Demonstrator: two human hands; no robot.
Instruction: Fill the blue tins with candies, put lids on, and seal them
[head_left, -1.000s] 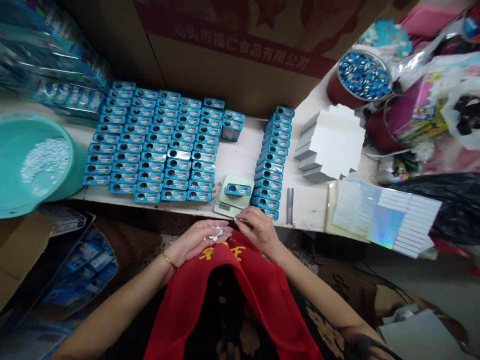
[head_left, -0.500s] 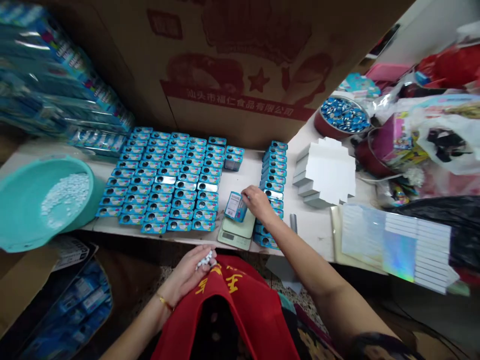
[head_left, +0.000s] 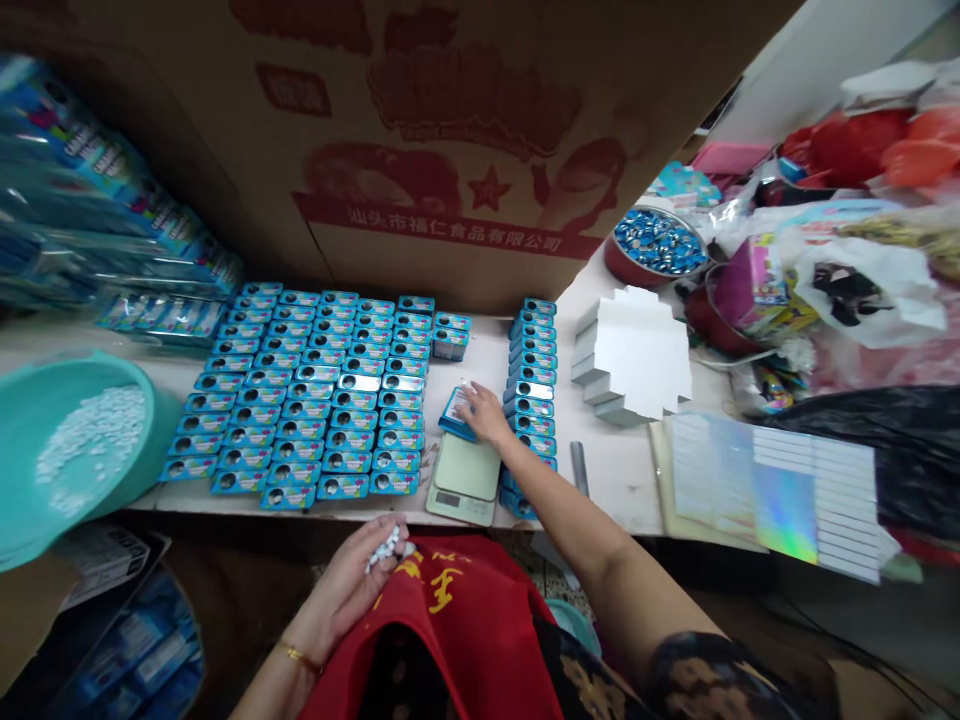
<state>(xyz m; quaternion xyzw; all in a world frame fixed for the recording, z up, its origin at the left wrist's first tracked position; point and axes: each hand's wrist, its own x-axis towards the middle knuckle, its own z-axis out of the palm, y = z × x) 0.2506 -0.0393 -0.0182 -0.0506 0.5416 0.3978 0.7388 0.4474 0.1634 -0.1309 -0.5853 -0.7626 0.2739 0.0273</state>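
My left hand [head_left: 367,565] is cupped palm up over my lap, holding several small white pieces [head_left: 384,550]. My right hand [head_left: 484,412] grips a small blue box [head_left: 456,413] just behind the green kitchen scale [head_left: 465,477]. The scale's plate holds nothing. Several columns of blue boxes [head_left: 300,390] stand to the left of the scale, and another column [head_left: 533,390] stands on its right. Two more boxes [head_left: 451,337] sit behind my right hand. At the far left a turquoise basin [head_left: 154,430] contains many white pieces [head_left: 90,440].
A large brown carton [head_left: 450,150] stands behind the boxes. Right of them are a grey strip [head_left: 579,468], stacked white cardboard [head_left: 637,355], a red bowl [head_left: 626,262] of blue items and holographic sheets [head_left: 787,490]. Blue packs [head_left: 154,650] lie below left.
My right hand has moved the blue box off the scale toward the back left. White pieces remain in my left hand. The view has shifted.
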